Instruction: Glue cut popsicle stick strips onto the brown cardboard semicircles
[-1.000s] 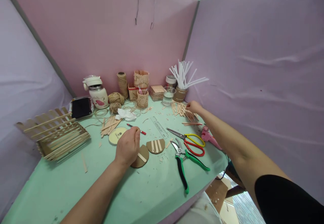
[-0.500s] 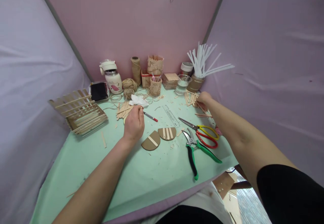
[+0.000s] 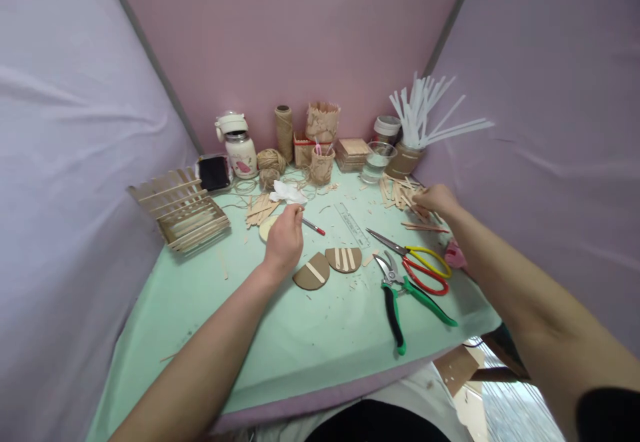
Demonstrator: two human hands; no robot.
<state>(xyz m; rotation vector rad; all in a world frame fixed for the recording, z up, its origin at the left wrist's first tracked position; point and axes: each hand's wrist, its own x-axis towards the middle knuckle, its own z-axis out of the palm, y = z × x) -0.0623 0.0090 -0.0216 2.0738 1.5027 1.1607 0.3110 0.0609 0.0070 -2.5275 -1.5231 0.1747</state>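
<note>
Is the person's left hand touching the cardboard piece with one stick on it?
Apart: the head view shows green tabletop between the left hand and that cardboard piece.

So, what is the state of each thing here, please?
Pruners, blades open.
Scissors, blades closed.
Cup, partly full.
Bottle, upright.
Left cardboard, bearing one stick.
Right cardboard, bearing several sticks.
Left hand, curled closed.
Right hand, at stick pile, grip unclear.

Far left, a cream bottle (image 3: 243, 159) is standing beside a dark pad (image 3: 214, 174); a twine spool (image 3: 284, 134) is rising behind a twine ball (image 3: 271, 161). Far right, white strips (image 3: 417, 115) are fanning from a brown pot (image 3: 404, 162).
</note>
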